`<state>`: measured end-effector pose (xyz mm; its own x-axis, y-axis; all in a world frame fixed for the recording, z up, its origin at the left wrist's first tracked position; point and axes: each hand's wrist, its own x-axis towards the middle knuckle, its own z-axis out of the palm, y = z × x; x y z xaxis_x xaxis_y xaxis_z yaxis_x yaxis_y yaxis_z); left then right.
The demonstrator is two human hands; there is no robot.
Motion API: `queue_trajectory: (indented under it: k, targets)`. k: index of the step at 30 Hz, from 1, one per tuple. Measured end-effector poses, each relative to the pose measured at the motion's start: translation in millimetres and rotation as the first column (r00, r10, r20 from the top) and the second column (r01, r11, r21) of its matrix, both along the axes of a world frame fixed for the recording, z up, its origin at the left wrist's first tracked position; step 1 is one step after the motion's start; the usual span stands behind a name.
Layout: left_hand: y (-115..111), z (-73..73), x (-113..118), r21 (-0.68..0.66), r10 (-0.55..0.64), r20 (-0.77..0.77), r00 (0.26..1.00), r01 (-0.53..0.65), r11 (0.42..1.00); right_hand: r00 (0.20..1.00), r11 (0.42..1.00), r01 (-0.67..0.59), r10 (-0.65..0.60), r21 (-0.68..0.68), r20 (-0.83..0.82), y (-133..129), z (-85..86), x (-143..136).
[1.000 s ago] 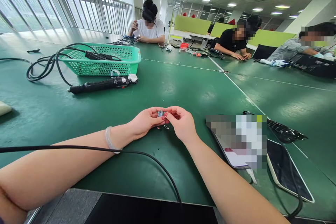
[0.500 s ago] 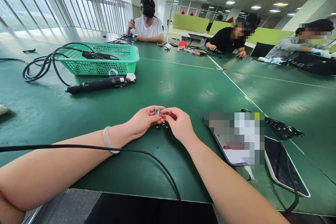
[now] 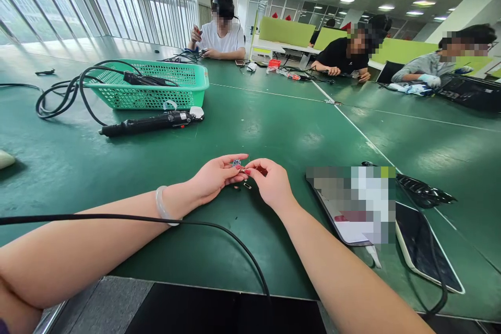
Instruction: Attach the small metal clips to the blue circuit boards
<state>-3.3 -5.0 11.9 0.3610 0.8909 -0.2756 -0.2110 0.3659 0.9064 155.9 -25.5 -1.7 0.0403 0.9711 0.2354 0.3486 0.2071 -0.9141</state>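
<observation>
Near the middle of the green table, my left hand (image 3: 213,180) has its fingers round a small silvery-blue part (image 3: 236,163). My right hand (image 3: 273,183) meets it from the right, thumb and finger pinched at the left fingertips. What the right fingertips pinch is too small to name. Just below the fingertips lies a small rectangular piece (image 3: 247,186), with a tiny dark bit (image 3: 237,188) to its left.
A green basket (image 3: 151,95) with cables stands behind a black electric screwdriver (image 3: 148,124). A black cable (image 3: 176,222) crosses over my left forearm. At right lie a phone (image 3: 426,248) and a blurred flat item (image 3: 352,209). Three people sit across the table.
My left index finger has straightened, and the silvery-blue part shows more. My right hand stays close to the left fingertips. The view has shifted slightly.
</observation>
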Motion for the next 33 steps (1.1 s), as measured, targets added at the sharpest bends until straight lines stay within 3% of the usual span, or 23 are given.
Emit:
queue_trajectory:
  k: [7, 24, 33]
  targets:
    - [-1.0, -0.3, 2.5, -0.014, -0.011, 0.01, 1.0, 0.011, 1.0, 0.998, 0.998, 0.053, -0.054, -0.014, -0.03, 2.3, -0.9, 4.0]
    - [-2.0, -2.4, 4.4, 0.168, -0.091, -0.175, 0.98, 0.121, 0.978, 0.995, 0.996, 0.086, -0.086, -0.013, -0.058, 0.0, -2.7, 2.3]
    - [-4.9, -3.3, 2.4, 0.281, -0.112, -0.286, 0.952, 0.195, 0.94, 0.993, 0.992, 0.106, -0.109, 0.063, 0.035, -1.2, -4.8, 0.1]
